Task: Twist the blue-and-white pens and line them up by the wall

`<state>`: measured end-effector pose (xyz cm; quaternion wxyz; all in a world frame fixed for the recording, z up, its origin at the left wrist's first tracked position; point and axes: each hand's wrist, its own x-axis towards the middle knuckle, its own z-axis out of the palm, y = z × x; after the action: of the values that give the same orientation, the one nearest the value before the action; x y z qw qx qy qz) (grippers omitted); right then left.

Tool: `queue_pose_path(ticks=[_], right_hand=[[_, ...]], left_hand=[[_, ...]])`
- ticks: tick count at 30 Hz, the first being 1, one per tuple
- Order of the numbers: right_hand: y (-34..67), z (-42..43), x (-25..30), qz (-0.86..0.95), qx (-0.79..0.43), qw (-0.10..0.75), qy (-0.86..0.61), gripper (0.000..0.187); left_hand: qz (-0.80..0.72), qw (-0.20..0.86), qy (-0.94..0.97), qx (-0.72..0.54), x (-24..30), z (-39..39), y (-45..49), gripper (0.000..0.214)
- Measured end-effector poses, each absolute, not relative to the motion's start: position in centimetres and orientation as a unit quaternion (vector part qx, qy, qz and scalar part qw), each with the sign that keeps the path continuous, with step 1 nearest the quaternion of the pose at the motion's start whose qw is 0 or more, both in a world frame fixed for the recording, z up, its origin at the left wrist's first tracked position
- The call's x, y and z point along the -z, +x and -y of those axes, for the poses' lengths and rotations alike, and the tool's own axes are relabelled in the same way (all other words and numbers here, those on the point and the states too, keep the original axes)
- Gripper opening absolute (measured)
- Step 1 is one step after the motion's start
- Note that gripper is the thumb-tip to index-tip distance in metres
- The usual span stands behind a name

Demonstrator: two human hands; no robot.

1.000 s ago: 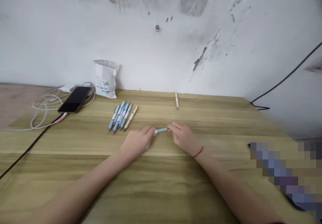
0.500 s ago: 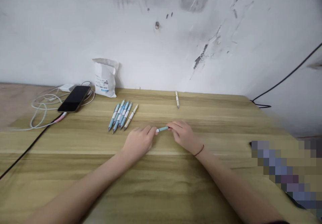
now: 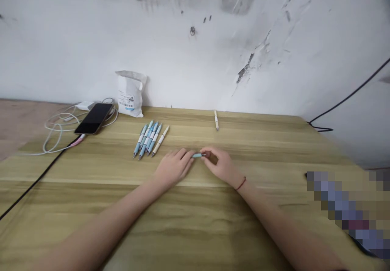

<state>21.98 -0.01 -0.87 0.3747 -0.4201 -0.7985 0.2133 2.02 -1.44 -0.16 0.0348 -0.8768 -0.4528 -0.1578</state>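
Where my two hands meet at the middle of the wooden surface (image 3: 195,222), I see the left hand (image 3: 173,168) and the right hand (image 3: 221,167) each pinching one end of a short light-blue pen (image 3: 197,155), fingertips closed on it. I cannot tell whether it rests on the wood. A row of pens (image 3: 149,139) lies near the left hand, and a single cream pen (image 3: 216,120) lies farther back. A phone (image 3: 94,118) on white cables and a white bag (image 3: 130,94) sit far left.

My left hand (image 3: 173,168) and right hand (image 3: 222,167) hide most of the blue pen piece (image 3: 197,155); the label on the white bag (image 3: 130,94) is unreadably small; a pixelated patch (image 3: 350,210) masks the right.
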Motion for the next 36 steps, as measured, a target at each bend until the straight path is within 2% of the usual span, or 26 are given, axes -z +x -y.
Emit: queue_pose_path(ticks=[2, 5, 7, 11, 16, 27, 36], right_hand=[[21.8, 0.1, 0.8, 0.792, -0.228, 0.380, -0.420, 0.024], [21.7, 0.0, 0.6, 0.786, -0.233, 0.363, -0.442, 0.020], [21.6, -0.1, 0.7, 0.786, -0.232, 0.353, -0.451, 0.025], [21.6, -0.3, 1.4, 0.760, -0.238, 0.395, -0.458, 0.018], [21.7, -0.6, 1.3, 0.717, -0.303, 0.414, -0.473, 0.030], [21.5, -1.7, 1.1, 0.711, -0.303, 0.427, -0.469, 0.021], [21.6, -1.0, 0.8, 0.739, -0.256, 0.418, -0.462, 0.016]], left_hand=[[0.470, 0.038, -0.867, 0.159, 0.1, 1.6, 2.2, 0.032], [0.485, 0.044, -0.861, 0.146, 0.2, 1.7, 2.2, 0.032], [0.484, 0.048, -0.861, 0.145, 0.2, 1.5, 2.2, 0.031], [0.455, 0.047, -0.874, 0.164, 0.1, 0.3, 2.5, 0.029], [0.444, 0.047, -0.874, 0.191, 0.3, -1.2, 3.0, 0.027], [0.437, -0.008, -0.880, 0.186, 0.1, -1.2, 2.8, 0.043], [0.450, -0.009, -0.872, 0.194, -0.1, -0.7, 2.6, 0.030]])
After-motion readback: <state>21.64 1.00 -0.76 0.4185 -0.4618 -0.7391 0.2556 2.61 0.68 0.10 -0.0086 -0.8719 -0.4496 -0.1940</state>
